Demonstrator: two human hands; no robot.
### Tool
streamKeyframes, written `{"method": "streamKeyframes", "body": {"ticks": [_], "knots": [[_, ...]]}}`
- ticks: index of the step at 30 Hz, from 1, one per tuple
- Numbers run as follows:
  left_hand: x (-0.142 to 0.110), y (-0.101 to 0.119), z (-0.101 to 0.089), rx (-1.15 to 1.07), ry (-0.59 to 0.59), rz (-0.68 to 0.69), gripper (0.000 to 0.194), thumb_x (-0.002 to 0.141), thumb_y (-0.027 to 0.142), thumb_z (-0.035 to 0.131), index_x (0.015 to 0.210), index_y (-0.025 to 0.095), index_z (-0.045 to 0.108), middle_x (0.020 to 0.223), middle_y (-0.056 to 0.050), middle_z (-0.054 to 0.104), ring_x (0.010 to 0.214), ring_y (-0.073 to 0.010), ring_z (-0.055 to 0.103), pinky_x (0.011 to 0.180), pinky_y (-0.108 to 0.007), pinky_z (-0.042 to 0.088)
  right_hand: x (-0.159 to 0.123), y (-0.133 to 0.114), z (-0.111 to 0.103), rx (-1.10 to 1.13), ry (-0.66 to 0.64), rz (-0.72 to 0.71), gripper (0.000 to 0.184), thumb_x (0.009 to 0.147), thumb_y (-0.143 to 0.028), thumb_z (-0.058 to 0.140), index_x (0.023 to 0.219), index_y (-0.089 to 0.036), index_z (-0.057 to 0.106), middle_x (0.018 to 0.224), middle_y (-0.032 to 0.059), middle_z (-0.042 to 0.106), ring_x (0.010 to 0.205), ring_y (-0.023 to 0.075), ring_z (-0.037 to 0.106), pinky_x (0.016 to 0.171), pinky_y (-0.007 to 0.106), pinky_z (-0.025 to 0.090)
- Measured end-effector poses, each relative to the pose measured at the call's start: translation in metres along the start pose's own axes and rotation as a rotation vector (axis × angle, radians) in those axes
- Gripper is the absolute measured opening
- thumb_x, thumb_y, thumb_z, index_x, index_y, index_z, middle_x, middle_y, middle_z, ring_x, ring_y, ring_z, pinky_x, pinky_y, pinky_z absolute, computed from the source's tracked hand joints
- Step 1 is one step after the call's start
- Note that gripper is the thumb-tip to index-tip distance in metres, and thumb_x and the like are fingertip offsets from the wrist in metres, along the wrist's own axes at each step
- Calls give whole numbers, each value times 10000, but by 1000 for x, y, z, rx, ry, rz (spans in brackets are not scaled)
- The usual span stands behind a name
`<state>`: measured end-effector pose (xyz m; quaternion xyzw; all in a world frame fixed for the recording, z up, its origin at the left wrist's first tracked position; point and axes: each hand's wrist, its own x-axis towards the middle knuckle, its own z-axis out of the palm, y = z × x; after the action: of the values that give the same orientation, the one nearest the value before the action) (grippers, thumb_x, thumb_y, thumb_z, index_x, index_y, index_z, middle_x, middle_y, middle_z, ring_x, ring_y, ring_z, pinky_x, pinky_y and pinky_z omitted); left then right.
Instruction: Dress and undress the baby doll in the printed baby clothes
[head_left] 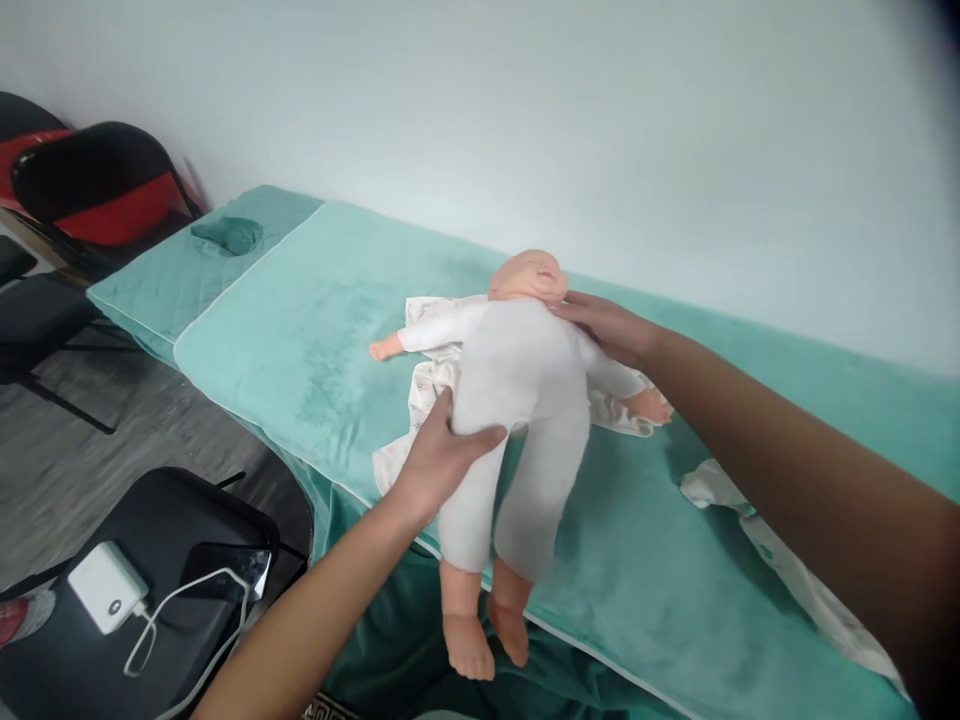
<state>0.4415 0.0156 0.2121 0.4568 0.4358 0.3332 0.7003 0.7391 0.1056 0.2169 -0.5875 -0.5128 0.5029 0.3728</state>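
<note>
A baby doll [525, 360] with a white cloth body lies face up across the bed, its bare feet hanging over the near edge. My left hand [448, 455] is around the doll's upper leg and hip, thumb across the front, other fingers partly hidden beneath. At the doll's neck and shoulder, my right hand [600, 322] grips with its fingertips partly hidden behind. Under the doll's back is a spread white printed baby garment [431, 390], showing at both sides of it.
The bed [322, 300] has a green cover and a face hole [229, 236]; a wall stands behind. Another white cloth [795, 570] lies at right. A black chair [202, 500] holds a white power bank [109, 588], a cable and a phone [259, 570]. More chairs [105, 180] stand far left.
</note>
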Motion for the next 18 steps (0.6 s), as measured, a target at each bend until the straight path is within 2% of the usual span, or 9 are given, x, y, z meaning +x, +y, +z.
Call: {"method": "streamKeyframes", "body": {"ticks": [2, 4, 6, 8, 11, 15, 18], "knots": [[4, 8, -15, 0, 63, 2, 848, 764, 386, 868, 1514, 271, 490, 1263, -104, 745, 1134, -319, 730, 982, -475, 608, 16, -6, 12, 11, -21, -36, 462, 915, -524, 695, 1297, -265, 672, 1283, 114, 742, 1160, 337, 711, 995, 534, 600], [18, 17, -35, -6, 75, -1, 943, 773, 384, 865, 1582, 261, 396, 1244, -113, 753, 1067, -313, 754, 930, -472, 629, 42, -14, 23, 4, -11, -86, 455, 911, -527, 698, 1269, -247, 675, 1230, 114, 756, 1148, 332, 709, 1006, 541, 589], [41, 27, -59, 3, 40, 47, 881, 793, 416, 852, 1555, 260, 439, 1217, -111, 764, 1001, -305, 771, 883, -472, 645, 77, -23, 32, -18, 25, -138, 449, 902, -526, 710, 1238, -230, 676, 1197, 116, 760, 1145, 332, 699, 1015, 553, 576], [70, 37, -86, 39, 8, 113, 756, 804, 482, 839, 1468, 269, 548, 1160, -97, 779, 965, -297, 777, 855, -474, 655, 118, -31, 41, -28, 60, -181, 468, 877, -514, 742, 1231, -217, 667, 1220, 121, 748, 1163, 331, 681, 1038, 566, 558], [114, 48, -124, 135, 57, 173, 669, 789, 574, 834, 1355, 270, 645, 1062, -77, 792, 933, -282, 773, 822, -464, 662, 180, -45, 57, -7, 83, -204, 519, 847, -492, 780, 1253, -201, 640, 1324, 120, 701, 1218, 313, 649, 1118, 563, 506], [162, 61, -168, 221, 63, 202, 624, 907, 531, 736, 1418, 214, 569, 1094, -46, 783, 964, -231, 761, 876, -430, 650, 239, -63, 80, -17, 26, -256, 466, 887, -412, 766, 1252, -160, 620, 1351, 133, 678, 1277, 292, 617, 1195, 525, 437], [190, 69, -194, 338, 66, 194, 548, 1030, 480, 562, 1472, 167, 477, 1121, -53, 771, 928, -187, 751, 882, -409, 641, 265, -63, 89, -29, -6, -336, 568, 887, -421, 770, 1334, -135, 568, 1409, 141, 641, 1329, 295, 575, 1220, 519, 396]]}}
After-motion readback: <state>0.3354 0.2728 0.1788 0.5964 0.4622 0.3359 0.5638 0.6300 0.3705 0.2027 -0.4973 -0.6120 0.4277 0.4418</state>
